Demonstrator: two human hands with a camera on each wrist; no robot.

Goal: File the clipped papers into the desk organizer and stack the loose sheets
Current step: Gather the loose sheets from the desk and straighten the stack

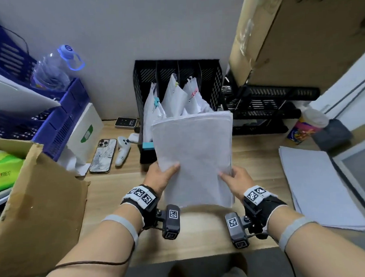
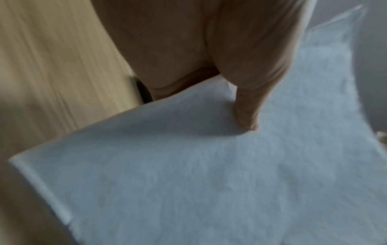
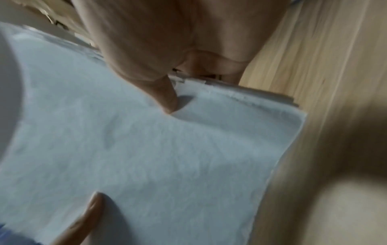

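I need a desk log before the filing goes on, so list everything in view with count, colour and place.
loose sheets: one bundle, white, held above the desk
clipped papers: several, white, in the desk organizer
desk organizer: one, black mesh, centre back
paper stack: one, white, desk right
phone: one, marbled case, desk left
controller: one, white, beside phone
water bottle: one, clear, blue cap, back left
trays: blue, left
cardboard box: one, brown, front left
left hand, right hand: grip the bundle's sides

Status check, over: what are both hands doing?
Left hand and right hand grip loose sheets, lifted off desk. Organizer holds clipped papers. Nothing blocking.
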